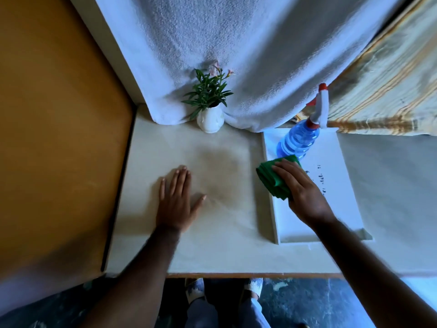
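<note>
Left hand (176, 204) flat on the table (212, 247), right hand (301, 189) pressing extended fingers onto the green cloth (266, 179) centre-right: wiping seems barely begun, brownish patch (220, 168) mid-frame unwiped.

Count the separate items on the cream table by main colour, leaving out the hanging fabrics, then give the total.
White: 2, the white ceramic vase holding a green plant and the flat white rectangular tray
Blue: 1, the clear blue plastic spray bottle
Green: 1, the folded green cloth under the right hand
Total: 4
</note>
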Tool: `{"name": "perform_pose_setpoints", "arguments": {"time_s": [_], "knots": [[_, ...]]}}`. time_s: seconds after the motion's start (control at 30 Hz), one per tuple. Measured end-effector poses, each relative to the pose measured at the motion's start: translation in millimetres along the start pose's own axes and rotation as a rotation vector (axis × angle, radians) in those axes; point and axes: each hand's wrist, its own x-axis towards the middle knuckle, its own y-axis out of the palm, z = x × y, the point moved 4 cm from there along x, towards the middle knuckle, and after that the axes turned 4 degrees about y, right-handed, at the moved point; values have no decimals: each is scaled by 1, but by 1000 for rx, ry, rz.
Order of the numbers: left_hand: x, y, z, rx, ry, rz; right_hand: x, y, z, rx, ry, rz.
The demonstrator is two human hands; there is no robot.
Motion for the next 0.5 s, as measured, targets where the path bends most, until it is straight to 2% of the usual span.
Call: {"name": "perform_pose_setpoints", "arguments": {"time_s": [0.2, 0.37, 0.43, 0.5], "knots": [[-2, -2, -4, 19, 10, -59, -53, 3, -39, -87, 216, 34], [-1, 2, -4, 22, 20, -23, -75, 20, -51, -146, 281, 354], [-1, -1, -5, 24, 17, 18, -76, 20, -50, -177, 263, 409], [2, -6, -6, -16, 19, 126, -70, 13, -45, -186, 280, 448]]}}
